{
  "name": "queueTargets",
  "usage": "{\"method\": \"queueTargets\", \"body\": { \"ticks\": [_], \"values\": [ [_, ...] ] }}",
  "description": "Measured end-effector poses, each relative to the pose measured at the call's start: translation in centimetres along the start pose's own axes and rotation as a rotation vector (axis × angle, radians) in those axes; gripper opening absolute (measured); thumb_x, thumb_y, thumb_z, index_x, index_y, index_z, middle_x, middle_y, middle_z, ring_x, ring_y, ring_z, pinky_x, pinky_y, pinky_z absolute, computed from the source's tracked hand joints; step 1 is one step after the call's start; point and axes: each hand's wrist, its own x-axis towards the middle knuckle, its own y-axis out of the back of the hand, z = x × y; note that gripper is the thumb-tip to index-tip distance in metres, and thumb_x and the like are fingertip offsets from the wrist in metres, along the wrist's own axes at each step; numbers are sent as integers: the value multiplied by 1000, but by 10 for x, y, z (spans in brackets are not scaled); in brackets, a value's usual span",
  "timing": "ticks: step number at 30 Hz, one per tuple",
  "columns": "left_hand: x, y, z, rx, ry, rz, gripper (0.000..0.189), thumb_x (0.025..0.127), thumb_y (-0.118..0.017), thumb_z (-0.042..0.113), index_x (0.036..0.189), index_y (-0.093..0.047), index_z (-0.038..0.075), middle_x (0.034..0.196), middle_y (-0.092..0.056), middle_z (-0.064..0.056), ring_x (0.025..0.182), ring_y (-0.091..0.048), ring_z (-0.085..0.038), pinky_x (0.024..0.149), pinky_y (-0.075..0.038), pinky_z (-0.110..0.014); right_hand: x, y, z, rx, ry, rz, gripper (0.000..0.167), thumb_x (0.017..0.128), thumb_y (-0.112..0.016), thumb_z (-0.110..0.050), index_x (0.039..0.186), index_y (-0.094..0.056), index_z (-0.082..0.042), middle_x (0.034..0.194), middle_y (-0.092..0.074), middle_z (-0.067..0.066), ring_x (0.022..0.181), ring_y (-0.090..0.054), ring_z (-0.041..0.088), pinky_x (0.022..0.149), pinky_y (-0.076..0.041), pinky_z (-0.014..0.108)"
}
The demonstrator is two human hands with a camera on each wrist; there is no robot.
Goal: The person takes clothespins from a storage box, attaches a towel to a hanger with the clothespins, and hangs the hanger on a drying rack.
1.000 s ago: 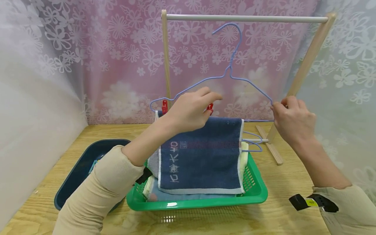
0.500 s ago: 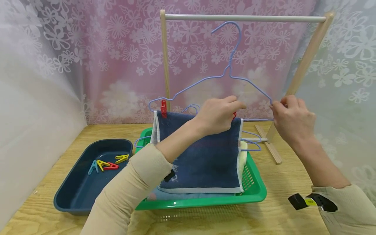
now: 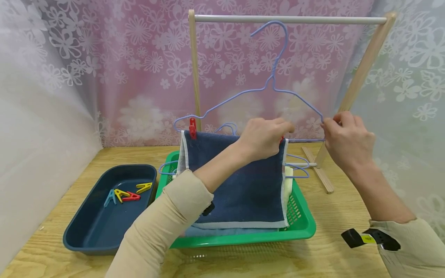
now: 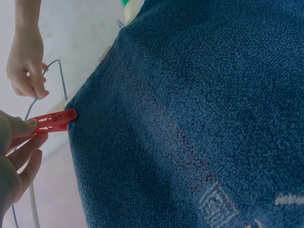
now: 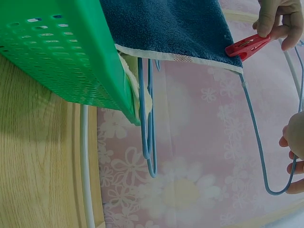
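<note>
A dark blue towel [image 3: 243, 189] with white edging hangs folded over the lower bar of a blue wire hanger [image 3: 240, 93]. One red clothespin [image 3: 192, 129] clips the towel's left end to the bar. My left hand [image 3: 262, 139] pinches a second red clothespin [image 4: 54, 121] between thumb and fingers; its tip sits on the towel's top edge near the right corner. With my right hand [image 3: 349, 143] I grip the hanger's right end, as the right wrist view shows too. The hanger's hook stands upright before the rack's rod.
Below the towel is a green basket [image 3: 306, 227] with folded cloths and more blue hangers [image 3: 300, 172]. At left, a dark blue tray [image 3: 80, 231] holds blue, yellow and red clothespins [image 3: 131, 196]. A wooden rack [image 3: 365, 69] with a pale rod [image 3: 295, 20] stands behind.
My left hand has moved right along the towel's top edge with the red clothespin, from mid-towel to near the right corner. The right hand keeps its grip on the hanger.
</note>
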Motion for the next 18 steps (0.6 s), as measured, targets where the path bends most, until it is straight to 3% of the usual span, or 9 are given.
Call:
{"method": "queueTargets", "body": {
  "ticks": [6,14,18],
  "values": [
    [-1,-6,2,118,-39,39,35,85,-46,0,100,-68,23,85,-64,11,47,-25,-7,45,-16,-20,0,0,1,2,-1,6,6,83,-62,-5,85,-65,0,85,-54,21,72,-51,45,36,-33,60],
    [0,-10,1,125,-20,-6,35,87,-47,2,103,-69,24,91,-65,11,47,-25,-7,45,-16,-20,1,-1,2,1,-3,0,10,85,-60,-7,86,-66,2,85,-55,22,71,-51,45,37,-33,60],
    [-1,-11,1,208,-32,-47,34,88,-43,3,102,-68,23,88,-62,9,49,-23,-7,45,-17,-20,1,-2,1,-2,2,-11,9,85,-60,-6,86,-65,0,85,-54,21,70,-50,44,36,-32,60]
  ]
}}
